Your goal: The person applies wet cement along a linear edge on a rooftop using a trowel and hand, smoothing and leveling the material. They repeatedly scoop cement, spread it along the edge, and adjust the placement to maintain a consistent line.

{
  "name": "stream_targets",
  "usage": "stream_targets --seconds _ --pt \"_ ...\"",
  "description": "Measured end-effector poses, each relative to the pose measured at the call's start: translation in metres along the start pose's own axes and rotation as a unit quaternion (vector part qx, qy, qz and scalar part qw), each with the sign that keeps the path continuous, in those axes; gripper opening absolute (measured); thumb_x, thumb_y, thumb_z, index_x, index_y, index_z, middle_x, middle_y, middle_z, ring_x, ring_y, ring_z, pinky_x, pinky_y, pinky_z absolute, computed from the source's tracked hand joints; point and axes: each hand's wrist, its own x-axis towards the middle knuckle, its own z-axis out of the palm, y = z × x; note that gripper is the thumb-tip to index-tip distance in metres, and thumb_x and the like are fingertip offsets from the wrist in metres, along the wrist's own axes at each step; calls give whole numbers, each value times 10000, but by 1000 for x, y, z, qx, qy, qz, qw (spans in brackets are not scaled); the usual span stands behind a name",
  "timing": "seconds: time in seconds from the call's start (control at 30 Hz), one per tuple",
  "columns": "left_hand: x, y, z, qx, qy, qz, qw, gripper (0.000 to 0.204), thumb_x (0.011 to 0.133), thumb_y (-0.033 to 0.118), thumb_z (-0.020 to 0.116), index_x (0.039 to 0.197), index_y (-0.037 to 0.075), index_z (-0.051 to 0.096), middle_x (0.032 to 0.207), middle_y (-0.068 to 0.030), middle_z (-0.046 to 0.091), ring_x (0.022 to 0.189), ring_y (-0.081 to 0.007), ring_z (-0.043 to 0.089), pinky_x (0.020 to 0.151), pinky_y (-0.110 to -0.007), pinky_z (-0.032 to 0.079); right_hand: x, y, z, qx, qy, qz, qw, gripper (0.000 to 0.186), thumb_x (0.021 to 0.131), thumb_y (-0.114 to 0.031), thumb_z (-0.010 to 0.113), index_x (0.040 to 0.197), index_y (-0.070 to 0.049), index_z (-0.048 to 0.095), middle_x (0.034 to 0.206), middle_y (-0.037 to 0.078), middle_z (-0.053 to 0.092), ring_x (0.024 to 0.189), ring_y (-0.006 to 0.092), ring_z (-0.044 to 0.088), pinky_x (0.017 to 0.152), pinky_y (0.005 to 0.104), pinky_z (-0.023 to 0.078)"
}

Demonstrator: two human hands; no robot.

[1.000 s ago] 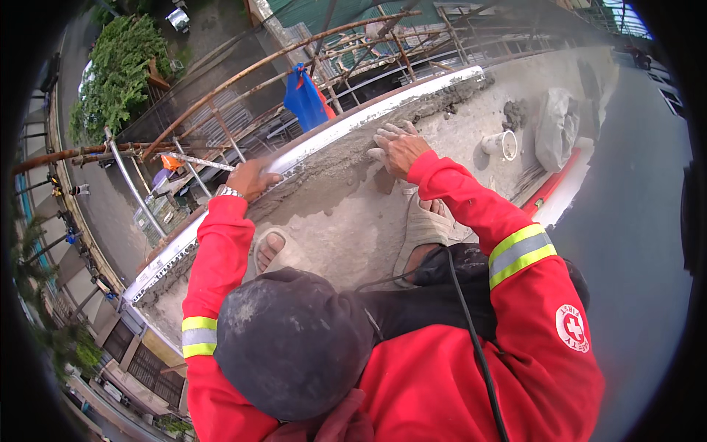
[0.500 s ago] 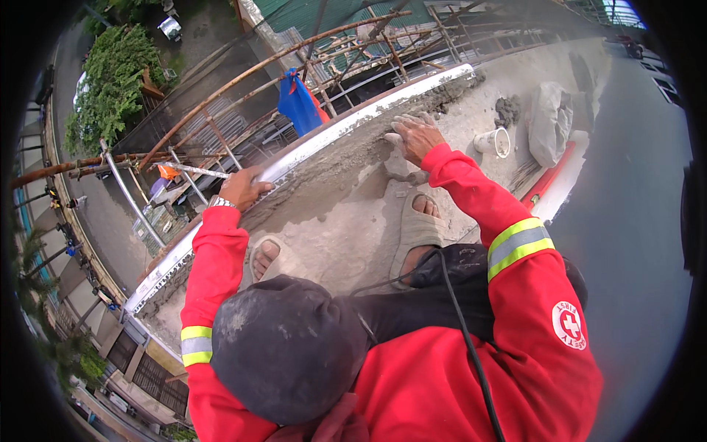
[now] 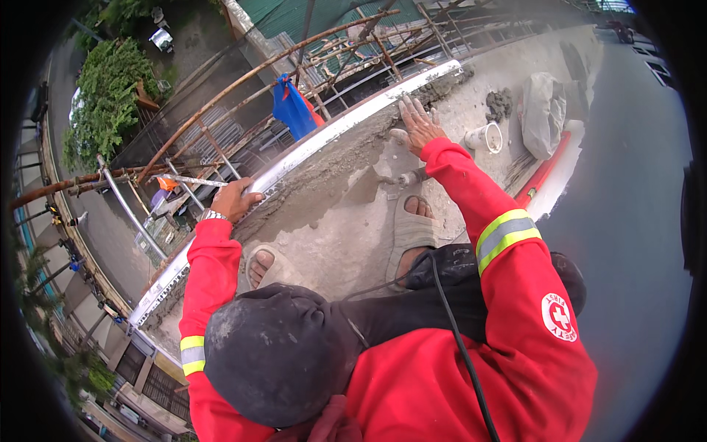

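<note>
A long white edging strip (image 3: 346,125) runs along the outer rim of the ledge, with fresh grey mortar (image 3: 309,173) beside it. My left hand (image 3: 234,199) grips that strip on the left side, its fingers curled over the edge. Held out over the mortar farther along, my right hand (image 3: 420,124) is open, fingers stretched and spread, with nothing in it. Whether its fingertips touch the mortar, I cannot tell. Just below it a trowel (image 3: 363,186) lies on the ledge, its handle partly behind my right sleeve.
To the right stand a white plastic cup (image 3: 486,138), a mortar lump (image 3: 499,105), a whitish sack (image 3: 543,114) and a red bar (image 3: 543,173). Rusty scaffold poles (image 3: 272,62) and a blue cloth (image 3: 293,107) are outside the ledge, above a drop. My sandalled feet (image 3: 412,225) rest on it.
My right hand has gone from bent fingers to stretched, spread ones. The trowel shows more plainly. My left hand stays at the strip, and the whole view has shifted a little.
</note>
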Motion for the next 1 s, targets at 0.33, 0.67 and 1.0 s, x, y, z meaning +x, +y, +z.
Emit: stream_targets --seconds 0.33,0.67,1.0 --pt "4 -11 5 4 6 15 1000 402 796 343 696 1090 74 639 915 -202 677 904 -377 641 812 -433 465 -22 -42 -1 59 -45 -204 976 657 944 -505 421 1431 -70 346 1534 96 270 1429 270 215 1138 500 198" --pt "1 -16 5 -88 39 18 995 353 800 321 699 986 22 666 699 -109 657 606 -195 634 611 -341 479 -41 43 -28 42 -191 -92 976 410 919 -434 478 981 -62 640 1010 171 645 921 382 620 798 477 487" --pt "6 -23 5 -70 34 34 996 286 815 299 696 894 24 679 624 -101 615 558 -184 602 583 -349 455 -47 49 -18 62 -223 -68 970 465 915 -479 456 982 -65 659 983 195 661 919 382 629 808 474 483"
